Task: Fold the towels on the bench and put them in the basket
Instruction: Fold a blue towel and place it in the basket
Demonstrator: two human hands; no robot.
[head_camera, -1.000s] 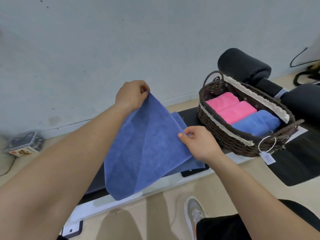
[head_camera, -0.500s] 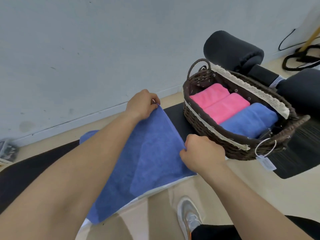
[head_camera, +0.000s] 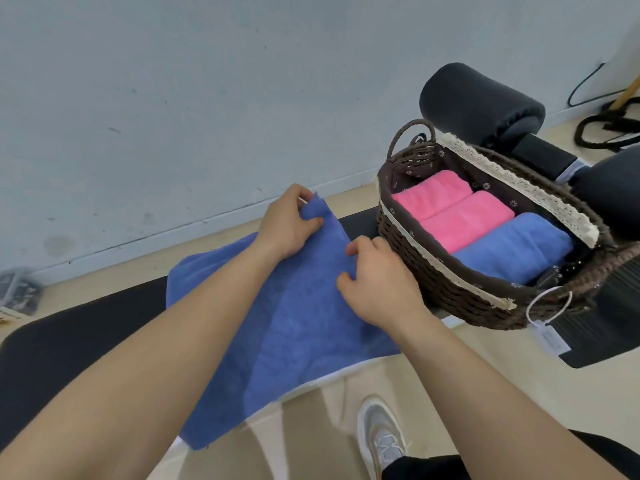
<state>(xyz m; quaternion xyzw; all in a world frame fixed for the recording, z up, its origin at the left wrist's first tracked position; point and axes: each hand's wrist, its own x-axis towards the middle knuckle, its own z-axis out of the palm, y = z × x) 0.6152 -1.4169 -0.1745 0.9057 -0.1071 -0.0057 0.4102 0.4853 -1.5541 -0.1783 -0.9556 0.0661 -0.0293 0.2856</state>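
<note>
A blue towel [head_camera: 304,327] lies folded over itself on the black bench [head_camera: 69,348], its near edge hanging off the front. My left hand [head_camera: 287,225] pinches the towel's far corner. My right hand [head_camera: 377,282] grips the towel's right edge, close to the basket. The dark wicker basket [head_camera: 450,289] with lace trim stands on the bench to the right. It holds two rolled pink towels [head_camera: 453,216] and one rolled blue towel [head_camera: 512,247].
A grey wall runs along the far side. Black padded rollers [head_camera: 481,102] of the bench rise behind the basket. A paper tag [head_camera: 550,337] hangs from the basket's near end. My shoe [head_camera: 381,441] is on the floor below the bench. Cables [head_camera: 606,126] lie at far right.
The towel has come down from hanging in the air and now lies on the bench. Both hands moved closer together at its far right part, the right hand shifting towards the left.
</note>
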